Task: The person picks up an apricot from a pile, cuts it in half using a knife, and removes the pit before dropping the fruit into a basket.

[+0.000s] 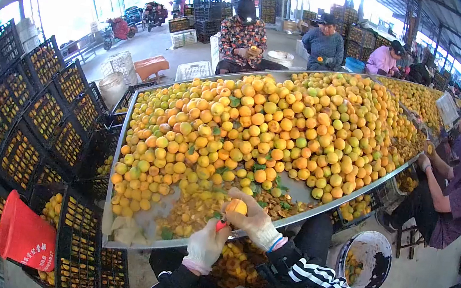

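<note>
Both my hands wear pale gloves and meet above the near edge of a metal table (296, 219). My right hand (255, 221) is closed around an orange-yellow fruit (237, 206). Just below and left of it, my left hand (206, 245) grips a small tool with a red handle (221, 225); its working end is hidden. A large heap of yellow and orange fruit (257, 124) covers the table. Scraps and peelings (191, 212) lie on the table near my hands. Cut fruit pieces (237, 266) show below my hands, in front of my lap.
Black crates of fruit (23, 150) are stacked at left, beside a red bucket (29, 233). A white bucket (366, 260) stands at right, near a seated co-worker (460, 188). More people sit across the table (243, 39). White baskets (193, 70) stand behind it.
</note>
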The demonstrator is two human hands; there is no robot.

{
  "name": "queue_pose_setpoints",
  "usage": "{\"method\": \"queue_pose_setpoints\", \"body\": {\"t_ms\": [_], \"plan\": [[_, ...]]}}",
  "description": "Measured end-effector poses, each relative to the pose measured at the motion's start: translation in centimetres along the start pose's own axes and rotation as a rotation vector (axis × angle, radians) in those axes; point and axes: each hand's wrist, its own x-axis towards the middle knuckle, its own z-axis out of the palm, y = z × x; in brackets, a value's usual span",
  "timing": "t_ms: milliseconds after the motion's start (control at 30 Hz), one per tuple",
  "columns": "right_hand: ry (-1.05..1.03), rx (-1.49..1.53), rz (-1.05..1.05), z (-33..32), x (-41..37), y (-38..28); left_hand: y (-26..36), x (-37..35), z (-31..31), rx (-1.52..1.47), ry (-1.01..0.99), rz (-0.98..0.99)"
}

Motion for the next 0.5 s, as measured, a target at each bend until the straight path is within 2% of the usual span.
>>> {"method": "queue_pose_setpoints", "body": {"t_ms": [67,200,267,300,400,467,500], "plan": [[-0.020,-0.097,-0.129,-0.1,0.2,0.8,0.1,0.1,-0.1,-0.011,0.017,0.007],[-0.059,-0.182,-0.047,-0.2,0.2,-0.2,0.5,0.3,-0.5,-0.028,0.034,0.039],[-0.183,0.364,0.203,-0.5,-0.2,-0.6,0.4,0.0,-0.1,-0.046,0.046,0.045],[-0.183,0.363,0.204,-0.6,-0.2,-0.1,0.0,-0.1,0.4,-0.081,0.052,0.025],[-0.179,0.202,0.146,-0.8,0.3,0.8,-0.8,-0.1,0.8,-0.093,0.037,0.008],[-0.064,-0.088,0.033,-0.7,0.1,-0.3,-0.9,-0.2,0.9,-0.075,0.017,-0.004],[-0.066,-0.090,0.037,-0.4,0.0,-0.6,-1.0,-0.2,0.8,-0.070,0.019,0.017]]}}
